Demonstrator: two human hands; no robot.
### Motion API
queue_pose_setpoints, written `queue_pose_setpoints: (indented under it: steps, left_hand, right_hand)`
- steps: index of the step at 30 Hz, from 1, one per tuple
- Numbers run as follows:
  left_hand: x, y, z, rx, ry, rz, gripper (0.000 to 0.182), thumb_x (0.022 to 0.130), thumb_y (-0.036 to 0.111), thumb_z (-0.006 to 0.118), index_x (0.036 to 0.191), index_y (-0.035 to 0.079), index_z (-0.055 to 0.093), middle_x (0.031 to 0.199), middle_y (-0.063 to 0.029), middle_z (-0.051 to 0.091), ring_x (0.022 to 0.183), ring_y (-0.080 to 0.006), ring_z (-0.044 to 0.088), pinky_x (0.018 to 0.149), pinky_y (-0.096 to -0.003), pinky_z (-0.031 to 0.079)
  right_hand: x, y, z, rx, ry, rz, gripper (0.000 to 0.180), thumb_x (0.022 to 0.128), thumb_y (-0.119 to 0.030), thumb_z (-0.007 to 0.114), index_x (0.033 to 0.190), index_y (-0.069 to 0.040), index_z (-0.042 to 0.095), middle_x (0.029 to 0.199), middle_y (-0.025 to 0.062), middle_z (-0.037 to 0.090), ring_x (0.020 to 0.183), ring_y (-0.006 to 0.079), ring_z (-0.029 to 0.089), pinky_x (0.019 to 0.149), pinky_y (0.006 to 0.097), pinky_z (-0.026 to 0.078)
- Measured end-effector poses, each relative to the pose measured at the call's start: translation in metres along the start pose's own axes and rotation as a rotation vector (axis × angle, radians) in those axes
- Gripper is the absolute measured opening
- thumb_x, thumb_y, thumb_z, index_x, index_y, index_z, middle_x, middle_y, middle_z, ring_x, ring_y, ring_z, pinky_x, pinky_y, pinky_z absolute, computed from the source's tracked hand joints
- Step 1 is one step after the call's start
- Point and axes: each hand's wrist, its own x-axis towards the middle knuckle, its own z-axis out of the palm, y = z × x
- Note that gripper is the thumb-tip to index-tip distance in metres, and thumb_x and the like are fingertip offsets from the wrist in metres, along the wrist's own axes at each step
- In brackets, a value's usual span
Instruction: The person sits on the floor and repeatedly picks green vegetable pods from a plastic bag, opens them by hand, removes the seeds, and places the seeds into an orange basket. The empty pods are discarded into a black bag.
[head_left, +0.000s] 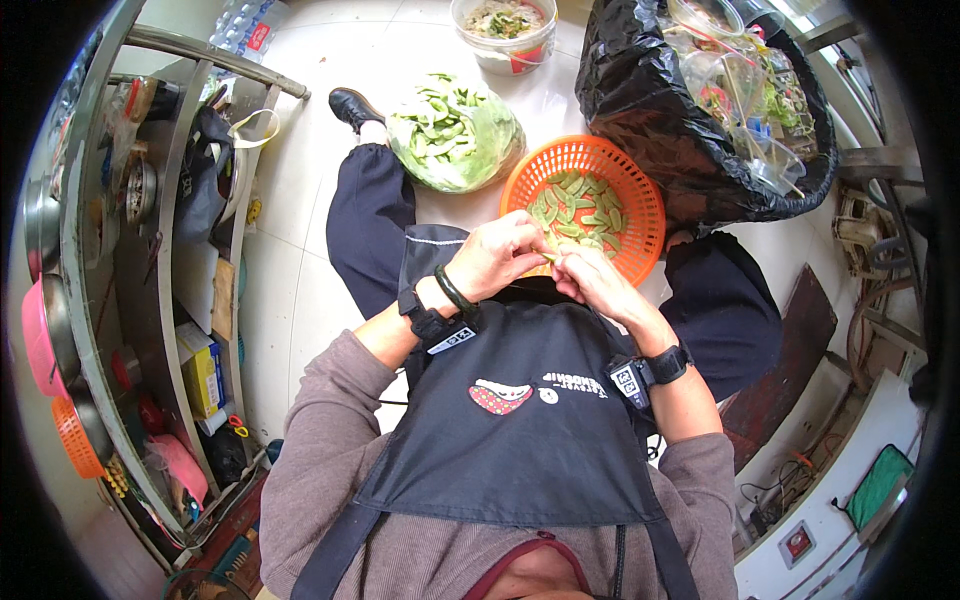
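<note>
Both hands meet over the near rim of an orange plastic colander (641, 187). Between their fingertips is a green bean pod (551, 256), partly covered by the fingers. My left hand (504, 253) pinches one end, and my right hand (592, 277) grips the other. Several flat green bean pods (577, 202) lie spread over the colander's bottom. Beyond my left hand, a clear plastic bag (491, 154) on the floor is heaped with more green pods (442, 124).
To the right of the colander stands a bin lined with a black bag (630, 97), full of waste. A white bucket (506, 60) with food scraps sits at the far side. Metal shelving (176, 150) with pans and bags runs along the left. Pale tiles (289, 300) cover the floor.
</note>
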Motion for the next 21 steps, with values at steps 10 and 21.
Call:
queue_pose_setpoints:
  steps: [10, 21]
  left_hand:
    - [0.011, -0.007, 0.009, -0.876, 0.267, -0.510, 0.012, 0.087, 0.004, 0.067, 0.097, 0.002, 0.061, 0.081, -0.0046, 0.066, 0.060, -0.0090, 0.060, 0.058, -0.0217, 0.050]
    - [0.019, -0.043, -0.027, -1.141, 0.608, -0.503, 0.014, 0.089, 0.010, 0.066, 0.099, 0.004, 0.058, 0.079, -0.0002, 0.059, 0.058, -0.0104, 0.053, 0.055, -0.0227, 0.043]
  right_hand:
    - [0.011, -0.006, -0.006, -0.052, 0.102, -0.189, 0.026, 0.091, -0.019, 0.041, 0.075, 0.001, 0.046, 0.065, 0.0092, 0.045, 0.060, 0.0184, 0.046, 0.058, 0.0340, 0.039]
    - [-0.030, -0.063, -0.077, 0.309, 0.438, -0.341, 0.018, 0.089, -0.019, 0.053, 0.088, -0.003, 0.061, 0.066, -0.0039, 0.050, 0.053, 0.0024, 0.042, 0.046, 0.0187, 0.032]
